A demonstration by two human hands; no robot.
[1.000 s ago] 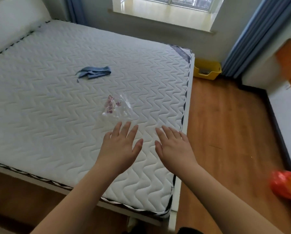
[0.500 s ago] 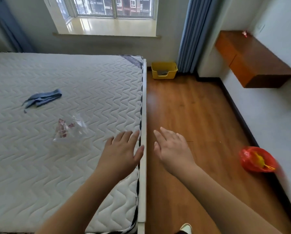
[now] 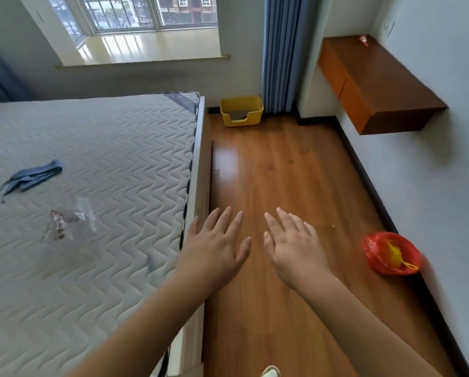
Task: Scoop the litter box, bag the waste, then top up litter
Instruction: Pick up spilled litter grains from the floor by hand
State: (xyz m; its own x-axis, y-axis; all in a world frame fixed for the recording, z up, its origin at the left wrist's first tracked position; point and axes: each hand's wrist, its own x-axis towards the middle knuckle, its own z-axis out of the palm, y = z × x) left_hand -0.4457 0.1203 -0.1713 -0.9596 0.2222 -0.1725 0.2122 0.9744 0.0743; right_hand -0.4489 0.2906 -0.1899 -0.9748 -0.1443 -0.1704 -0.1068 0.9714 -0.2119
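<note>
A yellow litter box stands on the wooden floor at the far end of the room, against the wall beside the blue curtain, with grey litter inside. A red plastic bag with something yellow in it lies on the floor by the right wall. A clear plastic bag with a red print lies on the mattress. My left hand and my right hand are stretched out side by side, palms down, fingers apart, holding nothing, above the floor just past the bed's edge.
The bed with a white quilted mattress fills the left side, and a blue cloth lies on it. A wall-mounted wooden shelf juts from the right wall. A strip of wooden floor runs between bed and wall toward the litter box.
The view has swung right, from over the mattress to the floor strip. Both hands, still empty and spread, now hover over the floor instead of the mattress.
</note>
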